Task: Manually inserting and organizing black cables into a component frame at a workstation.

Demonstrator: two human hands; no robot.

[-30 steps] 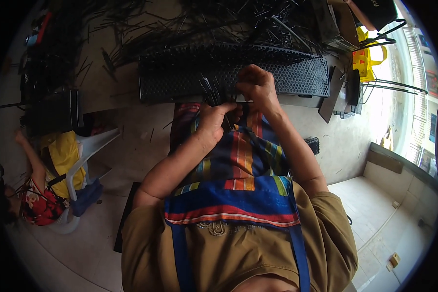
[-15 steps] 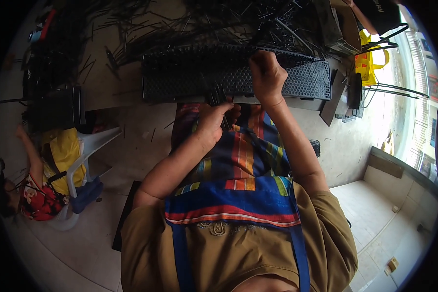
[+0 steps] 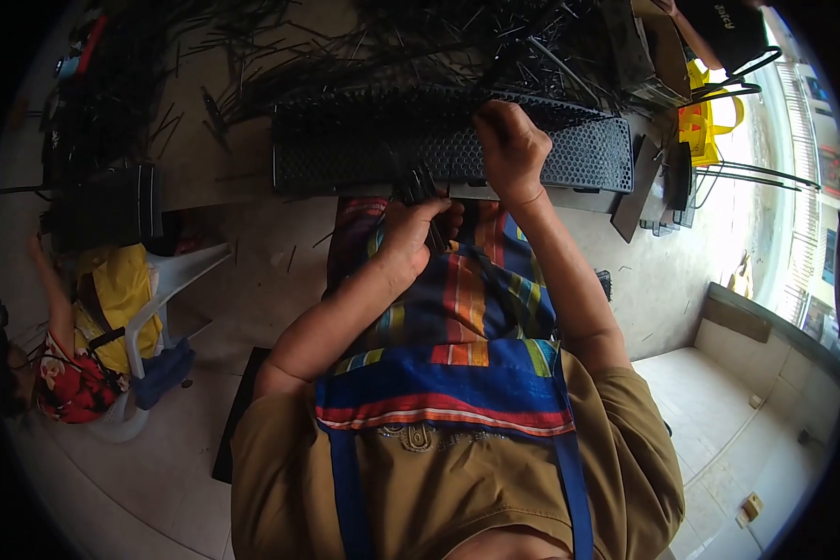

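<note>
A long black perforated tray [image 3: 579, 154] full of small round holes lies across the table's near edge. My left hand [image 3: 413, 222] is closed round a bundle of thin black sticks [image 3: 418, 184], just in front of the tray's near side. Over the right half of the tray is my right hand [image 3: 513, 145], its fingers pinched together above the holes. Whatever it may hold is too small and dark to make out. Dark pieces stand in the tray's far left part [image 3: 364, 107].
Many loose black sticks [image 3: 345, 42] lie heaped beyond the tray. A cardboard box [image 3: 658, 56] and a yellow bag [image 3: 705, 126] are at the far right. On the left, a person in a red patterned top [image 3: 70, 378] sits by a white chair [image 3: 154, 299]. Another person's arm [image 3: 695, 37] shows at top right.
My right hand has shifted very slightly left, still pinched over the tray. My left hand keeps hold of the sticks. At top right, the other person's arm has moved further into view.
</note>
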